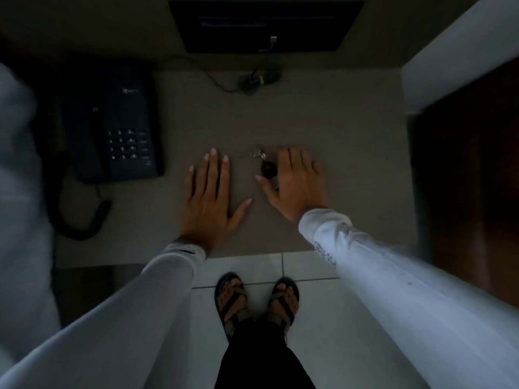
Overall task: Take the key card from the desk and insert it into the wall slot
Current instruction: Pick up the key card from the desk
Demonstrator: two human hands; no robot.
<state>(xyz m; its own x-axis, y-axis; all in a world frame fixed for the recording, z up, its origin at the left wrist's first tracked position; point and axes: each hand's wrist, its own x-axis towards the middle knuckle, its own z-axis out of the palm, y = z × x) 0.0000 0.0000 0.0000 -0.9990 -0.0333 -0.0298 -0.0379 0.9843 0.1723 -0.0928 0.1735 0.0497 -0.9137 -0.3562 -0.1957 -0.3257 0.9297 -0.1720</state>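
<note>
The room is dim. On the grey desk [351, 130] lies a small dark key tag [267, 168] with a metal ring and key [257, 155] at its far end. My right hand [295, 183] rests over the tag's right side, thumb touching its near edge; most of whatever lies beneath the palm is hidden. My left hand [209, 197] lies flat on the desk with fingers spread, a short way left of the tag and holding nothing. No wall slot is in view.
A dark desk phone [118, 127] with a coiled cord sits at the left. A black screen [266, 23] stands at the back, with a cable and plug [258, 80] below it. A white wall and dark wooden panel [471, 178] bound the right. My sandalled feet stand on white tiles.
</note>
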